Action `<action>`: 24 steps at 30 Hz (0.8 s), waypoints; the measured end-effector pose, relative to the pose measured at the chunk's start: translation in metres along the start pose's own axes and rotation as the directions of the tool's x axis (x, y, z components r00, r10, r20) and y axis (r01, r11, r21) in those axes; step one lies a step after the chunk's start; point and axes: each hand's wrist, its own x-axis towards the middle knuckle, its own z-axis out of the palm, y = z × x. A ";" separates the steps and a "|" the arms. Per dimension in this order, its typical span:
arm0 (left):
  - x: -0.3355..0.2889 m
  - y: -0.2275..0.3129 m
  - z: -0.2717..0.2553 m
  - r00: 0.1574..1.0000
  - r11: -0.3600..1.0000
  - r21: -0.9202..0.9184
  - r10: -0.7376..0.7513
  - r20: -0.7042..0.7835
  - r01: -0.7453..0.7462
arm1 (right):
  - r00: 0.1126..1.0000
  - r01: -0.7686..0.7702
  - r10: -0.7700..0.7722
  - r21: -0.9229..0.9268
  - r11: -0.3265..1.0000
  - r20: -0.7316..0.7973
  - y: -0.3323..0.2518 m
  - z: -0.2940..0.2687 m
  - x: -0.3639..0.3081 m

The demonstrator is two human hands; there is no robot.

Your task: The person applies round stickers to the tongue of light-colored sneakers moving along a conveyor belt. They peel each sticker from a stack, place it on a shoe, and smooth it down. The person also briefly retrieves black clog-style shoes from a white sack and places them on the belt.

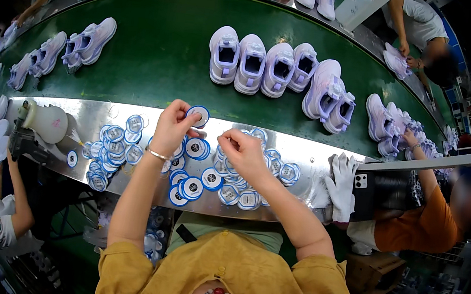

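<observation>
My left hand [171,131] pinches a round hang tag [199,118] with a blue rim and pale middle, held up near the far edge of the metal table. Just right of it is my right hand [245,155], its fingertips pressed together; anything between them is too small to make out. Below and between my hands lie loose round tags [191,188] with dark centre marks. Other blue-rimmed tags are heaped left of my left wrist [113,147], and more [249,199] lie under and around my right hand.
Beyond the metal table [310,155], a green conveyor belt [159,51] carries several pale lilac sneakers [279,68]. A spray gun with a white cup [46,122] stands left; white gloves [340,188] and a phone [361,182] lie right. Co-workers sit on both sides and across.
</observation>
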 end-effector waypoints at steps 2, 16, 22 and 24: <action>-0.015 0.005 0.008 0.997 0.986 -0.161 0.043 -0.068 -0.054 | 0.997 0.018 -0.020 -0.027 0.999 -0.076 -0.006 0.010 0.002; -0.045 -0.005 0.003 0.971 0.891 -0.393 0.175 -0.163 -0.226 | 0.990 0.113 -0.113 0.000 0.994 -0.088 -0.031 0.034 0.010; -0.017 0.000 0.003 0.984 0.856 -0.486 0.146 -0.103 -0.178 | 0.965 0.251 -0.249 0.022 0.968 -0.078 -0.018 0.032 0.042; -0.001 0.010 0.011 0.982 0.882 -0.435 0.139 -0.125 -0.181 | 0.947 0.297 -0.304 -0.080 0.951 -0.102 -0.014 0.025 0.058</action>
